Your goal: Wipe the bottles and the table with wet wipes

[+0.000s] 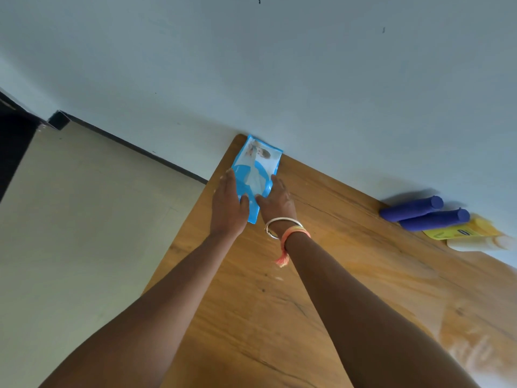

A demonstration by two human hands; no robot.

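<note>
A blue wet-wipes pack (256,166) lies flat at the far left corner of the wooden table (321,289), against the wall. My left hand (228,208) rests on the pack's left edge, and my right hand (275,201) presses on its right edge, thumbs meeting over the near end. A white wipe shows at the pack's round opening between my hands. Two dark blue bottles (425,212) lie on their sides at the far right by the wall, with a yellow bottle (464,232) and a white bottle (481,243) beside them.
A pale wall (279,65) runs along the table's far edge. Beige floor (84,219) lies beyond the table's left edge, with a dark skirting line. My right wrist carries a silver bangle and an orange band.
</note>
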